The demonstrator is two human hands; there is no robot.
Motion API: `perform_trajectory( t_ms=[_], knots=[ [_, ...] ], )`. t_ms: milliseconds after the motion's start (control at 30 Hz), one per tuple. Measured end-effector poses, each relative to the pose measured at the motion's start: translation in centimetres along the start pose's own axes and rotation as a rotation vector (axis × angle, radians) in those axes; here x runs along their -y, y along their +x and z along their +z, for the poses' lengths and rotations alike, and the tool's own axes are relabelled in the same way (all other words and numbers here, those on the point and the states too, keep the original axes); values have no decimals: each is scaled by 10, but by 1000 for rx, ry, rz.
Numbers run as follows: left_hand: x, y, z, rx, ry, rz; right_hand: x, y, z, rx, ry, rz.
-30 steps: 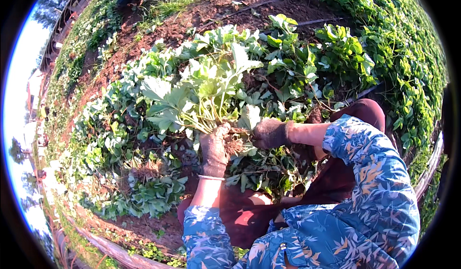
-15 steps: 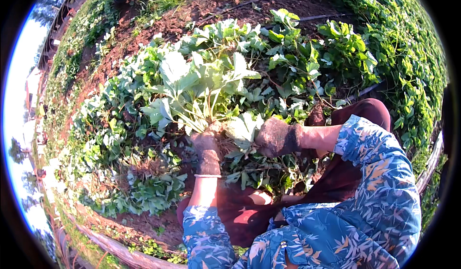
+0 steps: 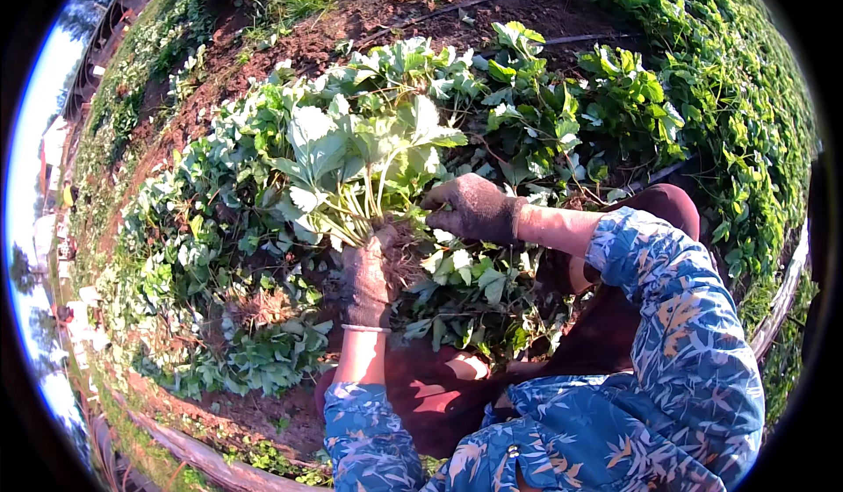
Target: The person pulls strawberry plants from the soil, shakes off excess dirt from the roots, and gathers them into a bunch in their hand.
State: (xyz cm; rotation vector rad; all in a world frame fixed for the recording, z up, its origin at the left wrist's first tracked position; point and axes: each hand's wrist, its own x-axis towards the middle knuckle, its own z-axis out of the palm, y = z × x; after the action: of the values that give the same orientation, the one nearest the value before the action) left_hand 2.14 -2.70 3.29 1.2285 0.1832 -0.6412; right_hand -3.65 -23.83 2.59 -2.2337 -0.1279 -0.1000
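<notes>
My left hand (image 3: 369,272), in a dirty dark knit glove, is closed round the base of a bunch of strawberry plants (image 3: 351,167). Their broad pale-green leaves fan upward and away, and thin brown roots (image 3: 404,264) hang out beside the glove. My right hand (image 3: 476,208), gloved the same way, is at the bunch's right edge. Its thumb and fingers are bent together by the stems; whatever they pinch is too small to make out. Beneath both hands lie more leafy plants (image 3: 465,272).
Heaped plants (image 3: 193,237) spread to the left, with a dry root clump (image 3: 263,308) among them. Bare reddish soil (image 3: 413,9) lies beyond. Dense green vines (image 3: 746,114) cover the right side. My bent knee (image 3: 672,207) is at the right, and a wooden pole (image 3: 211,457) runs along the lower left.
My right hand has moved up and left to the bunch's stems, away from the loose leaf it was at. My left hand has shifted slightly left and down, still gripping the plants.
</notes>
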Motion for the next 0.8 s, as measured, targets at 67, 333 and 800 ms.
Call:
perform_trajectory(
  t_ms=[67,333,800],
  knots=[
    [5,-3,3,116,241,122,5,14,-2,147,351,215],
    [37,21,5,5,25,-12,-1,10,23,-1,141,140],
    [-47,50,-39,-137,-190,137,-268,98,14,-78,239,895]
  ],
)
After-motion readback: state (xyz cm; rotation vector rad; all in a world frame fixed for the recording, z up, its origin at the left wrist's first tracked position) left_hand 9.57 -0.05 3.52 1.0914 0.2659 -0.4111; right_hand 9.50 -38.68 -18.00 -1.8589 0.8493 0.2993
